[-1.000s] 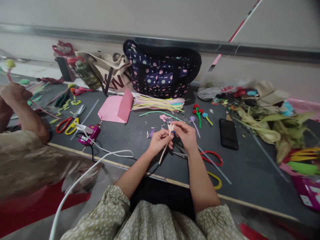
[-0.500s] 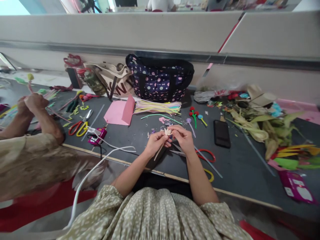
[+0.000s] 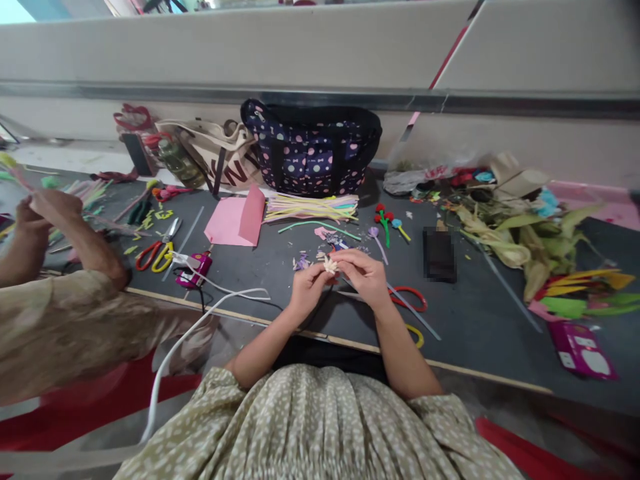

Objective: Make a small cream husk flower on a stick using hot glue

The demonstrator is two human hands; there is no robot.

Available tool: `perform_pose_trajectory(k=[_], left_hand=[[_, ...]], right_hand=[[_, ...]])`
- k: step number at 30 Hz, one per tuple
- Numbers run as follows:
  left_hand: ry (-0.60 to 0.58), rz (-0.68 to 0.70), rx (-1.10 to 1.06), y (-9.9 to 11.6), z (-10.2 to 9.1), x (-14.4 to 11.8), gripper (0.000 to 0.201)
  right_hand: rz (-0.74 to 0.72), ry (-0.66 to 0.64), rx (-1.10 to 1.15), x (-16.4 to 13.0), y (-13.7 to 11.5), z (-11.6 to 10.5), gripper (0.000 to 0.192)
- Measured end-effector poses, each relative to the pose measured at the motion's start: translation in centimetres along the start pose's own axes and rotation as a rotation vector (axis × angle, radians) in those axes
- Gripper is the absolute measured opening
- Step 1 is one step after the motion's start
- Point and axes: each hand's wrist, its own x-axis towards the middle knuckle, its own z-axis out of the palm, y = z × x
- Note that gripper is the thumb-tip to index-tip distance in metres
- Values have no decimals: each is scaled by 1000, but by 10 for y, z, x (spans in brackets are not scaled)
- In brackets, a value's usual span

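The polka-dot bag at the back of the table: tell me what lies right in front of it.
In front of the polka-dot bag lies a bundle of pale pipe cleaners, with a folded pink paper to its left. The bag's inside cannot be seen.

Polka-dot bag (image 3: 313,150), pink paper (image 3: 233,220)

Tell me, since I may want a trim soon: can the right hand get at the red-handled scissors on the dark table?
Probably yes: the red-handled scissors lie uncovered just beside the right hand, though it is pinching a small pale flower.
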Motion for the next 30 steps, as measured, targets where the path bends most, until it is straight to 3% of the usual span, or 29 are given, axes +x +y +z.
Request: perform_pose_trajectory(k=[12, 17, 20, 24, 27, 30], left_hand=[[15, 127, 264, -1, -9, -7, 29], [26, 88, 192, -5, -8, -6, 30], [76, -17, 45, -9, -9, -5, 29], [154, -115, -100, -10, -16, -4, 28], [188, -145, -162, -10, -26, -3, 30], [192, -188, -221, -12, -34, -3, 34]], right_hand=[[-79, -44, -64, -3, -3, 6, 18], [-67, -14, -88, -2, -5, 4, 20], [-1, 104, -159, 0, -4, -13, 23], [59, 313, -406, -7, 9, -58, 24], [158, 280, -549, -28, 25, -92, 26], [267, 215, -665, -55, 39, -110, 27]])
